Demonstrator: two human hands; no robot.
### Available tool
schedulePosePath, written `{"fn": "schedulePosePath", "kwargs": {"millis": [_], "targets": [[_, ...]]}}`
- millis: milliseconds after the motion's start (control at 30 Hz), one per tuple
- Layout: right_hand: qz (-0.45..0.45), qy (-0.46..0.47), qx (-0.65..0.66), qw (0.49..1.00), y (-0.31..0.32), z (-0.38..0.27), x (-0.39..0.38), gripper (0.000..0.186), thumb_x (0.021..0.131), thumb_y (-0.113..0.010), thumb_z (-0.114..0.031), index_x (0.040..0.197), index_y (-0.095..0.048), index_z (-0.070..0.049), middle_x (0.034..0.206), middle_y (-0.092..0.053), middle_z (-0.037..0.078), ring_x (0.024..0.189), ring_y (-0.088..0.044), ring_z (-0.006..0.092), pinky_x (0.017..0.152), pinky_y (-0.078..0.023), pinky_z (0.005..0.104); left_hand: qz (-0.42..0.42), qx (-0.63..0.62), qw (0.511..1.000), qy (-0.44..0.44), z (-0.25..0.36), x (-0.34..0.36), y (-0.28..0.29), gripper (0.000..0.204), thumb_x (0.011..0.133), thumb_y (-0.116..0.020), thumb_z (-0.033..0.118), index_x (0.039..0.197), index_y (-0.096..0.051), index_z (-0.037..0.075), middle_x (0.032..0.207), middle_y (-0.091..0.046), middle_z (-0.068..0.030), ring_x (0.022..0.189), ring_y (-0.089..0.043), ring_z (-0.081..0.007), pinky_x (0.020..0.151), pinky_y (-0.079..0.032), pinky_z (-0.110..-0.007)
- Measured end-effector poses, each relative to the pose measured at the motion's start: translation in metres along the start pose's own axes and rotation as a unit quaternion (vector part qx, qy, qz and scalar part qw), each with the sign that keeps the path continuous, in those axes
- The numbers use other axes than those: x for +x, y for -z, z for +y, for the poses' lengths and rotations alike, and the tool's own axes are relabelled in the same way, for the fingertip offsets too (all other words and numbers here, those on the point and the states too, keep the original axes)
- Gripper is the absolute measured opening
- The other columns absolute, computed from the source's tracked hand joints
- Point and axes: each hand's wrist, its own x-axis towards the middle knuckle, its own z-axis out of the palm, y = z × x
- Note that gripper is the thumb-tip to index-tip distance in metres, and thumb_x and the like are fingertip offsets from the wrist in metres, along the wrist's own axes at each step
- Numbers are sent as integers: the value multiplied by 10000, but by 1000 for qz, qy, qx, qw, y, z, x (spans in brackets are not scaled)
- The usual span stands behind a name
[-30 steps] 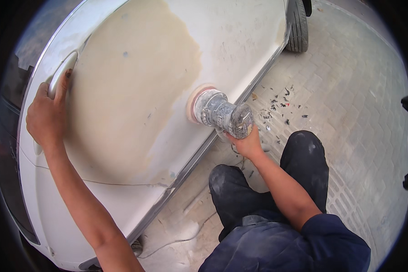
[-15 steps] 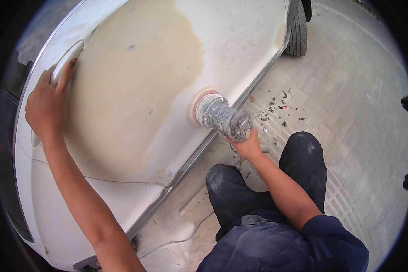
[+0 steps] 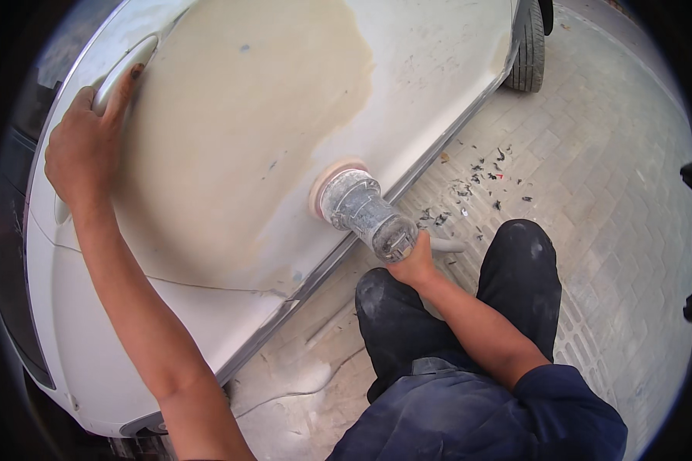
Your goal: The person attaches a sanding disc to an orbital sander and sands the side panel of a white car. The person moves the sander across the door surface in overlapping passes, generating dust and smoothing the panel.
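Observation:
My right hand (image 3: 414,265) is wrapped round the underside of a dusty grey orbital sander (image 3: 365,211); its fingers are mostly hidden behind the tool. The sander's round pad (image 3: 318,187) rests against the lower part of a white car door (image 3: 346,269). A wide beige patch of filler (image 3: 231,131) covers much of that door, with small bluish spots in it. At the upper left, my left hand (image 3: 88,146) grips the door handle (image 3: 134,65), thumb along its near side and fingers curled behind it.
A grey sill (image 3: 327,269) edges the car's lower side, and a tyre (image 3: 527,58) stands at the far end. Small dark scraps (image 3: 484,177) lie on the paved ground (image 3: 600,177) beside a drain grate (image 3: 573,326). A thin cord (image 3: 304,393) crosses the dusty floor near my knees.
The sander and my right hand have moved slightly down and left along the door. My left hand stays on the handle. The whole view has shifted a little.

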Motion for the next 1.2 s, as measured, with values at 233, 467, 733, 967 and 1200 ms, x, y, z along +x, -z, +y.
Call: {"fn": "schedulePosePath", "kwargs": {"millis": [233, 467, 733, 967, 1200], "targets": [[22, 23, -39, 999, -1, -7, -4, 312, 833, -875, -87, 1114, -790, 20, 1058, -832, 175, 1003, -817, 243, 870, -619, 385, 38, -9, 999, -20, -5, -2, -3, 990, 932, -493, 972, 1416, -793, 161, 1115, -860, -120, 1085, -822, -317, 922, -648, -492], [-20, -51, -56, 997, -3, 6, -10, 315, 849, -875, -91, 1129, -786, 24, 1091, -831, 172, 1024, -810, 236, 877, -617, 387, 3, -26, 1000, -11, -3, -1, 0, 1026, 932, -456, 985, 1449, -768, 155, 1162, -851, -129, 1116, -813, -322, 950, -635, -490], [-16, 30, 5, 999, -16, 7, -14, 428, 764, -929, -100, 1156, -796, 8, 1057, -836, 189, 1021, -833, 299, 896, -623, 380, 29, -8, 999, -21, -7, -2, -6, 1033, 928, -447, 991, 1451, -768, 160, 1164, -851, -130, 1114, -815, -315, 941, -642, -494], [10, -6, -3, 1000, -22, 7, -17, 422, 769, -924, -84, 1157, -787, 12, 1051, -832, 201, 1015, -832, 298, 877, -622, 375, 57, -29, 998, -30, -8, -5, -8, 1012, 905, -480, 1000, 1405, -798, 179, 1065, -860, -124, 1024, -833, -320, 875, -663, -498], [-22, 23, -29, 999, -17, 3, -16, 468, 744, -942, -122, 1174, -790, -17, 1071, -826, 203, 1039, -820, 362, 888, -629, 407, 47, -33, 998, -22, -3, -3, -4, 1015, 910, -462, 1002, 1396, -801, 178, 1038, -858, -119, 1013, -830, -338, 861, -659, -497]]}}
